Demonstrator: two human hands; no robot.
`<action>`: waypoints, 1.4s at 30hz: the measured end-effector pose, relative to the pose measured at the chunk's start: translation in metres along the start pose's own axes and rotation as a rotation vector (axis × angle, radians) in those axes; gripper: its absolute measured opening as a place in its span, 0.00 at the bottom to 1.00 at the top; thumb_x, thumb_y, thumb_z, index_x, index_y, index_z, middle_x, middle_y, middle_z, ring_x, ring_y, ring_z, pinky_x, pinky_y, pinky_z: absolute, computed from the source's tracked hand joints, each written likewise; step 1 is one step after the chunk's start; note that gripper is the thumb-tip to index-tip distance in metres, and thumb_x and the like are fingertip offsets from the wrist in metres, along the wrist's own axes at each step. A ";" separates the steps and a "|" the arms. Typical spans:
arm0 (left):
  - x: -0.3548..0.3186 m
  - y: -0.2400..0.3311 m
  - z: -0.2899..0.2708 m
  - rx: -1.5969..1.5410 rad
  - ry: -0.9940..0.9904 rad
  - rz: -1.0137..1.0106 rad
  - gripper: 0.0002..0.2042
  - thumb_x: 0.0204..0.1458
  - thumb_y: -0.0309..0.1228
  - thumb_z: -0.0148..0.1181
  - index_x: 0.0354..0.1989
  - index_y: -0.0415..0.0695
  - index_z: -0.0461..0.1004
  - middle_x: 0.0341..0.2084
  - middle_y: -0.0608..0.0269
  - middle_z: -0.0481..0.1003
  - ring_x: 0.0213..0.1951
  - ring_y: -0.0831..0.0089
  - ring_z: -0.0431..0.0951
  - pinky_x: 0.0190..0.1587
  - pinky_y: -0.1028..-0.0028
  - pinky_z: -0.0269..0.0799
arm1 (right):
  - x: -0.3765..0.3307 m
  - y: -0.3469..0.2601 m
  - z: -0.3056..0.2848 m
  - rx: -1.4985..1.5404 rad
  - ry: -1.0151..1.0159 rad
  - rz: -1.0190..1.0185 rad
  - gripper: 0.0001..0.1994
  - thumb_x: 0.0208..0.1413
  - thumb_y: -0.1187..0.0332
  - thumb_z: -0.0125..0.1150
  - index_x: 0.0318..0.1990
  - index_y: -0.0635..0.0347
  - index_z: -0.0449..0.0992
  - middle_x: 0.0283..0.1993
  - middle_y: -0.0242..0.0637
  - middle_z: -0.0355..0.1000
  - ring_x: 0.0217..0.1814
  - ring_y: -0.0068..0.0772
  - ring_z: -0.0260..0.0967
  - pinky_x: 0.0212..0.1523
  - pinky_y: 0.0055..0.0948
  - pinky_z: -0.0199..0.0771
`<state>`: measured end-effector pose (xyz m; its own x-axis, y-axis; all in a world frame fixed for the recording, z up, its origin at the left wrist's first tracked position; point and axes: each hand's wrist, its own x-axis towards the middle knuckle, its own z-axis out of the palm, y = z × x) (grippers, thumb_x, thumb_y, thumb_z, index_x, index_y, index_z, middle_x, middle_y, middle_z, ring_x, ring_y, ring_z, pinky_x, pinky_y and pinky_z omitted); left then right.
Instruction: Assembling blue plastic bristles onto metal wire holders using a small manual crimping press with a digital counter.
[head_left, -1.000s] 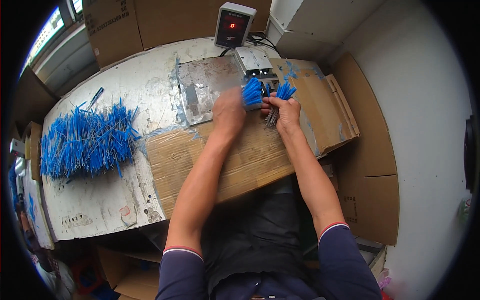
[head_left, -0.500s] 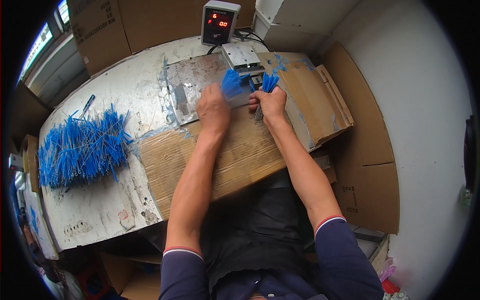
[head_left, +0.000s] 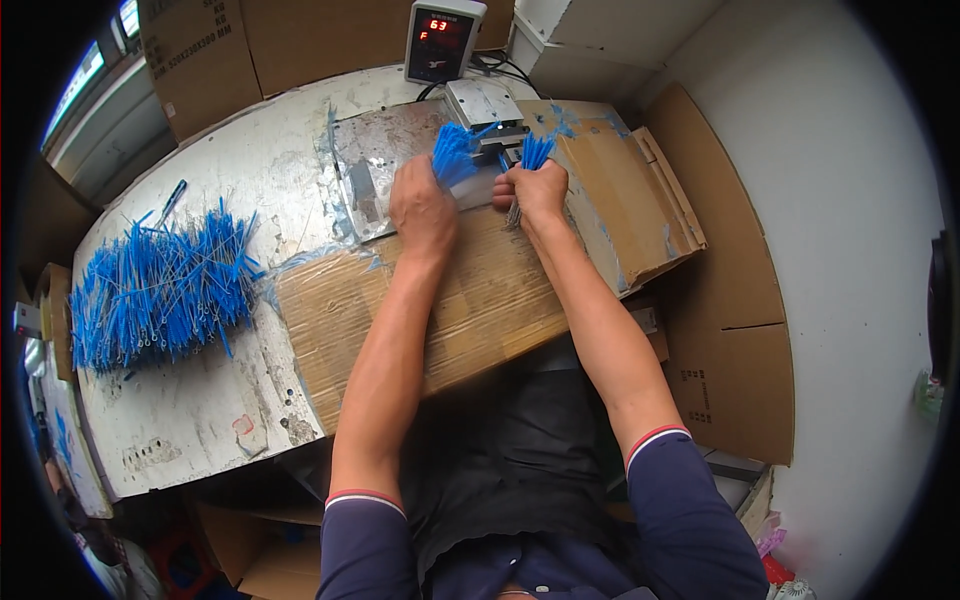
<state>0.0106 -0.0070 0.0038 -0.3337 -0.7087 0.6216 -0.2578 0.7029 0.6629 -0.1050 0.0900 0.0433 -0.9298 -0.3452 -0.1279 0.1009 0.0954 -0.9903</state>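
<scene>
My left hand [head_left: 424, 208] is closed round a bunch of thin blue brushes [head_left: 455, 152], whose blue ends fan out above the fingers. A whitish translucent patch, perhaps a plastic bag, shows beside it; I cannot tell. To its right, my right hand [head_left: 538, 192] grips a second bunch of blue brushes [head_left: 537, 152], blue ends up, with thin metal wire stems below the fist. Both hands are over the far edge of the cardboard sheet, in front of a small metal device [head_left: 485, 105]. A large heap of the same wire brushes [head_left: 165, 285] lies at left, some showing looped wire ends.
A display box [head_left: 443, 42] with red digits stands behind the metal device, with black cables beside it. Flattened cardboard [head_left: 430, 320] covers the table's near part; a taped cardboard box [head_left: 610, 180] sits at right. A blue pen [head_left: 174, 200] lies beyond the heap.
My left hand and its bunch have shifted slightly left and up. My right hand has edged a little up and left, still gripping. The red digits on the display have changed.
</scene>
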 end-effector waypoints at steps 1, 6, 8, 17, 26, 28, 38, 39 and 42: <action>0.001 0.001 0.001 -0.025 0.042 0.026 0.09 0.50 0.19 0.54 0.40 0.42 0.74 0.34 0.52 0.77 0.41 0.51 0.77 0.43 0.56 0.72 | 0.000 0.000 -0.001 0.000 0.003 0.002 0.07 0.50 0.85 0.56 0.34 0.66 0.67 0.28 0.51 0.76 0.20 0.37 0.76 0.16 0.33 0.78; 0.003 0.007 0.000 -0.101 0.138 0.092 0.09 0.51 0.20 0.54 0.40 0.42 0.74 0.35 0.51 0.77 0.41 0.50 0.77 0.44 0.56 0.71 | 0.002 -0.005 -0.004 0.154 -0.037 0.110 0.07 0.54 0.78 0.59 0.36 0.75 0.70 0.31 0.52 0.77 0.24 0.41 0.78 0.22 0.38 0.84; 0.002 0.004 0.003 -0.102 0.071 0.043 0.08 0.51 0.20 0.54 0.39 0.42 0.74 0.34 0.49 0.78 0.40 0.50 0.78 0.43 0.56 0.71 | 0.004 -0.005 -0.007 0.254 -0.047 0.180 0.07 0.54 0.79 0.59 0.36 0.74 0.70 0.32 0.53 0.77 0.26 0.42 0.79 0.23 0.40 0.84; -0.003 0.004 0.002 -0.009 -0.184 0.055 0.14 0.45 0.18 0.57 0.43 0.42 0.75 0.31 0.48 0.78 0.38 0.48 0.79 0.41 0.53 0.72 | -0.006 0.009 -0.018 0.407 -0.072 0.124 0.10 0.53 0.77 0.66 0.38 0.75 0.72 0.31 0.48 0.76 0.29 0.41 0.78 0.28 0.42 0.88; -0.003 0.003 0.007 0.036 -0.219 0.059 0.16 0.43 0.17 0.56 0.43 0.41 0.75 0.32 0.50 0.78 0.39 0.50 0.79 0.44 0.55 0.73 | -0.006 0.003 -0.028 0.417 0.013 -0.066 0.07 0.52 0.80 0.67 0.36 0.66 0.74 0.30 0.40 0.74 0.26 0.33 0.75 0.27 0.38 0.85; -0.004 0.002 0.008 0.043 -0.227 0.070 0.16 0.43 0.17 0.56 0.42 0.41 0.75 0.33 0.50 0.78 0.40 0.50 0.79 0.44 0.55 0.73 | -0.006 0.002 -0.029 0.430 0.031 -0.225 0.08 0.52 0.79 0.69 0.38 0.65 0.75 0.31 0.38 0.74 0.27 0.32 0.75 0.29 0.36 0.86; -0.004 0.003 0.008 0.127 -0.188 0.142 0.14 0.42 0.17 0.55 0.40 0.40 0.74 0.32 0.51 0.77 0.38 0.51 0.78 0.43 0.57 0.73 | -0.018 0.023 -0.027 0.394 0.031 -0.146 0.08 0.53 0.78 0.68 0.38 0.65 0.75 0.31 0.36 0.75 0.26 0.27 0.75 0.26 0.29 0.83; -0.004 0.002 0.008 0.146 -0.183 0.131 0.13 0.42 0.17 0.55 0.39 0.40 0.74 0.32 0.51 0.78 0.37 0.50 0.78 0.42 0.56 0.73 | -0.019 0.022 -0.029 0.324 -0.007 -0.115 0.08 0.52 0.78 0.68 0.37 0.65 0.75 0.30 0.36 0.75 0.25 0.28 0.75 0.25 0.29 0.83; -0.004 0.004 0.006 0.099 -0.079 0.073 0.02 0.50 0.21 0.54 0.31 0.42 0.72 0.27 0.51 0.76 0.32 0.50 0.78 0.37 0.54 0.71 | -0.018 0.019 -0.034 0.228 -0.077 -0.061 0.08 0.51 0.79 0.68 0.36 0.64 0.73 0.29 0.37 0.74 0.24 0.29 0.75 0.24 0.30 0.82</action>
<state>0.0055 -0.0010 0.0016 -0.4238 -0.6514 0.6293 -0.3172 0.7575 0.5705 -0.0982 0.1294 0.0282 -0.9077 -0.4149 -0.0631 0.1312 -0.1378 -0.9817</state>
